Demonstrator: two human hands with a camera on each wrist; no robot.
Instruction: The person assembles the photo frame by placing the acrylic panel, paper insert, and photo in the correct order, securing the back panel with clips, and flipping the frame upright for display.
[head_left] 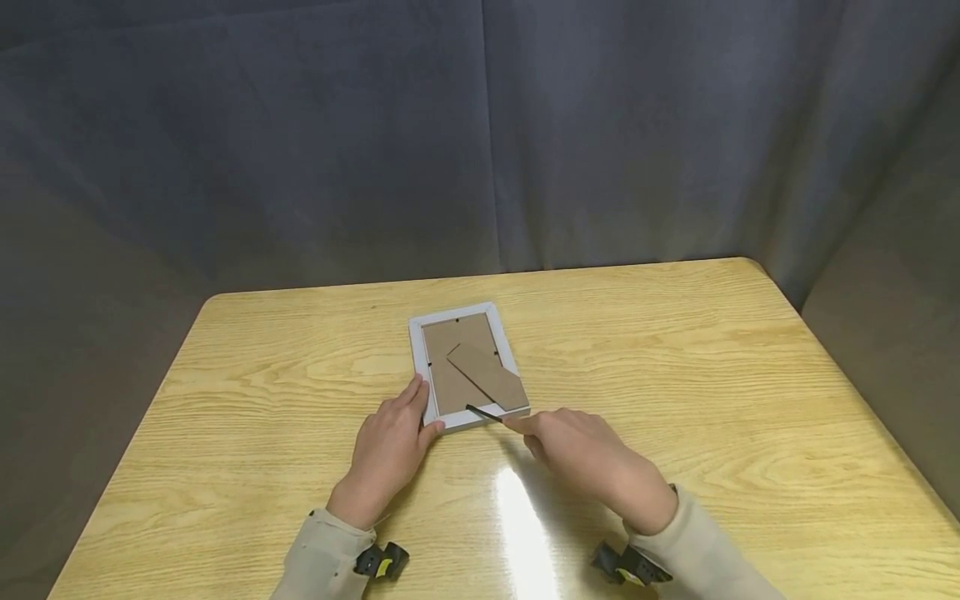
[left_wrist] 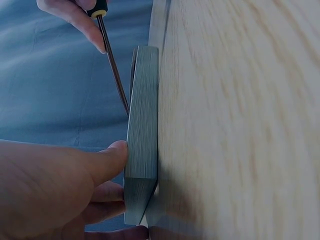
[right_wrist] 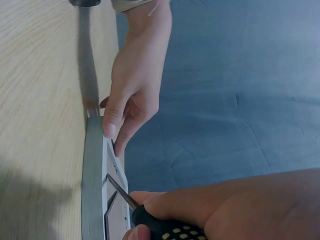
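Observation:
A white picture frame (head_left: pixel 417 343) lies face down on the wooden table, its brown backing board (head_left: pixel 450 390) showing. A brown stand flap (head_left: pixel 489 373) slants across that board. My left hand (head_left: pixel 393 438) holds the frame's near left corner, thumb on the near edge and fingers along the left side. In my right hand (head_left: pixel 585 450) is a screwdriver (right_wrist: pixel 172 228) with a dark, yellow-dotted handle. Its thin metal shaft (head_left: pixel 486 413) reaches over the near edge, the tip at the small black tab in the middle of that edge. Whether the tip is under the tab I cannot tell.
The wooden table (head_left: pixel 712 358) extends on all sides of the frame, with a bright glare streak in front. Grey curtains (head_left: pixel 337 150) hang behind the table and at both sides. Each wrist wears a black strap with a small device (head_left: pixel 382 562).

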